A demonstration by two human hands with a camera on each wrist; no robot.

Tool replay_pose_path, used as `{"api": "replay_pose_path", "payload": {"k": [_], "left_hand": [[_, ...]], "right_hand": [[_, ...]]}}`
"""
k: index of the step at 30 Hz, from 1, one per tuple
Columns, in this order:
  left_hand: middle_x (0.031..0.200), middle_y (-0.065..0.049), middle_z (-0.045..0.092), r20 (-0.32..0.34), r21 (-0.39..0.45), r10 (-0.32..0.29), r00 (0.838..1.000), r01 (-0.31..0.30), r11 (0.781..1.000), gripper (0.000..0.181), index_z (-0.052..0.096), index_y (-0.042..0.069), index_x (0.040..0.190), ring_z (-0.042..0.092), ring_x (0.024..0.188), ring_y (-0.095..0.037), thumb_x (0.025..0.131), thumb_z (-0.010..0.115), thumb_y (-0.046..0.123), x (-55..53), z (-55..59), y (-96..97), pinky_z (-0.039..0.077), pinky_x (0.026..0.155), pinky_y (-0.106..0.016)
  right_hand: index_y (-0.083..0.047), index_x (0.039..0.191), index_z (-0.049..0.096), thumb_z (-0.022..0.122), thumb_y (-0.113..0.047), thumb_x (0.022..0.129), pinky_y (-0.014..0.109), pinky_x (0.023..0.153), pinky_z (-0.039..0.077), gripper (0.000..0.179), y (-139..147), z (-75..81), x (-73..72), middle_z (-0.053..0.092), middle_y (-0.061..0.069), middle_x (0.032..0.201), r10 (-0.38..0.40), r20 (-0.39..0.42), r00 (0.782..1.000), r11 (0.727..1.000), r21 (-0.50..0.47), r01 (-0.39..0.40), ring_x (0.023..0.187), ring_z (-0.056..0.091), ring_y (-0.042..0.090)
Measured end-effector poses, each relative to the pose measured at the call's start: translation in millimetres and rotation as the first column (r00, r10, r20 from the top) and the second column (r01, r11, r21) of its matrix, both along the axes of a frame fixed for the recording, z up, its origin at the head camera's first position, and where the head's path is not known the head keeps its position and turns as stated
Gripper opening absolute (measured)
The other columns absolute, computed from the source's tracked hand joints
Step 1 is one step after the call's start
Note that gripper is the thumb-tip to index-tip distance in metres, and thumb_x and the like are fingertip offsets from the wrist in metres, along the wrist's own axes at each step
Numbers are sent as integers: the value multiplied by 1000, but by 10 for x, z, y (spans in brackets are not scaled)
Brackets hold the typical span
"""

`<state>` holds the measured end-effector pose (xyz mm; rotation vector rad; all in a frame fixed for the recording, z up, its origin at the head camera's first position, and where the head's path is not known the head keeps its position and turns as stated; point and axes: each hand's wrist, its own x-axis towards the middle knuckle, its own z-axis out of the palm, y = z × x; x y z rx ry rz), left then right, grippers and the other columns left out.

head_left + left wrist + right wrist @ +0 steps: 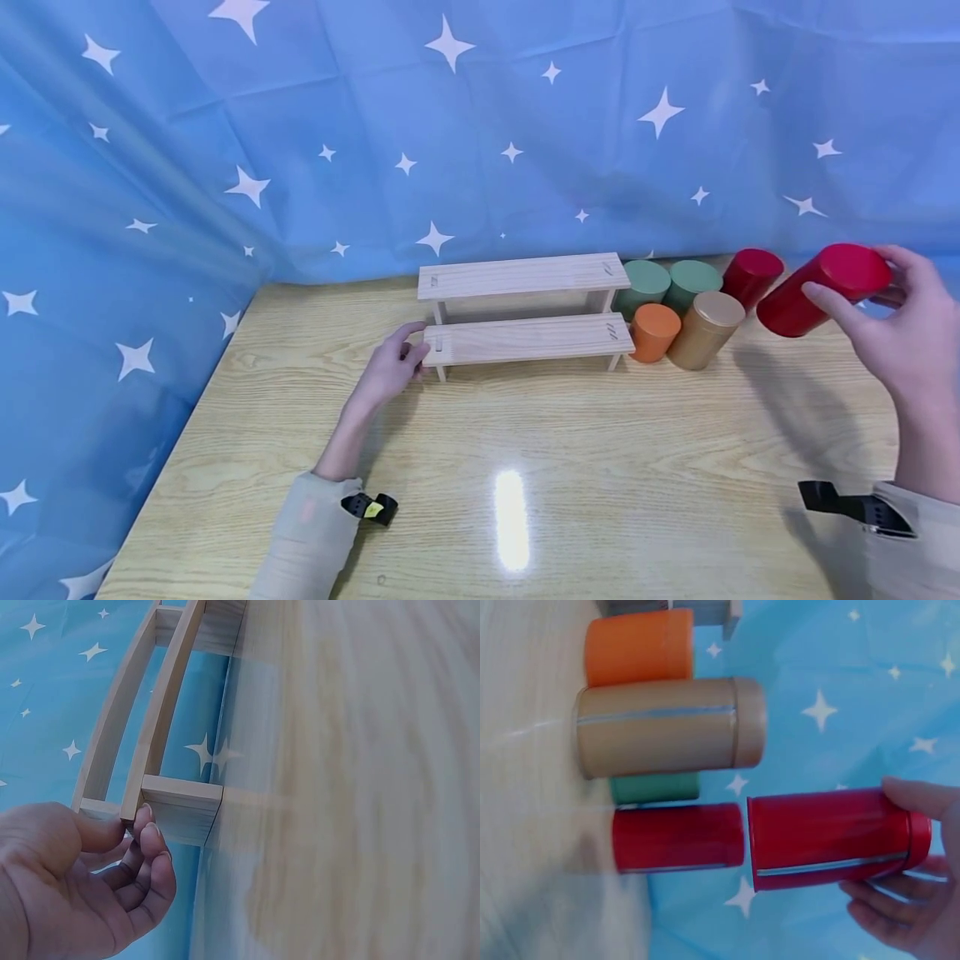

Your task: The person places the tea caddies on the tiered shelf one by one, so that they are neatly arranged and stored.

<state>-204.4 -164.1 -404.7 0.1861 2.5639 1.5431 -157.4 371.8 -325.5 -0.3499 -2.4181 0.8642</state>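
Observation:
My left hand [392, 364] pinches the left end of the lower board of a two-step wooden rack [525, 337] between thumb and fingertips; the left wrist view shows the thumb on one face of the board's corner. Raised above the table at the right, a red canister [821, 287] is gripped near its lidded end by my right hand [911, 325], thumb on one side and fingers on the other. It tilts, its base toward a second red canister [679, 838] that stands on the table. In the right wrist view its base overlaps that canister's top edge.
Right of the rack stand an orange canister [655, 332], a tan-gold canister [707, 331] and two green canisters, the nearer-left one [645, 283] beside the rack. A blue star-patterned cloth [480, 125] hangs behind the wood-grain table [600, 467].

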Motion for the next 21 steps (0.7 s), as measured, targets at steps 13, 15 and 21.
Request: {"api": "replay_pose_path", "payload": {"k": [13, 15, 21], "left_hand": [[81, -17, 63, 19, 21, 1, 1000, -2, 1000, 47, 38, 1, 152, 62, 72, -24, 108, 49, 12, 3, -7, -14, 49, 66, -34], [81, -16, 63, 22, 25, 1, 1000, -1, 1000, 47, 38, 1, 153, 62, 72, -23, 108, 49, 12, 0, -10, -13, 49, 66, -34], [81, -16, 63, 24, 38, 6, 1000, -7, 999, 47, 38, 2, 153, 62, 71, -23, 108, 49, 12, -9, -18, -7, 49, 65, -33]], "right_hand": [[-30, 152, 45, 79, -14, 87, 10, 98, 36, 75, -403, 268, 171, 52, 5, 148, 57, -129, 990, 998, 3, -57, 108, 41, -10], [-30, 151, 47, 81, -15, 87, 8, 95, 36, 74, -470, 284, 184, 55, 9, 144, 77, -150, 986, 997, 33, -73, 103, 42, -12], [-30, 146, 54, 85, -16, 83, 7, 91, 36, 71, -686, 302, 171, 63, 5, 134, 179, -209, 961, 983, 73, -167, 98, 45, -17]]}}
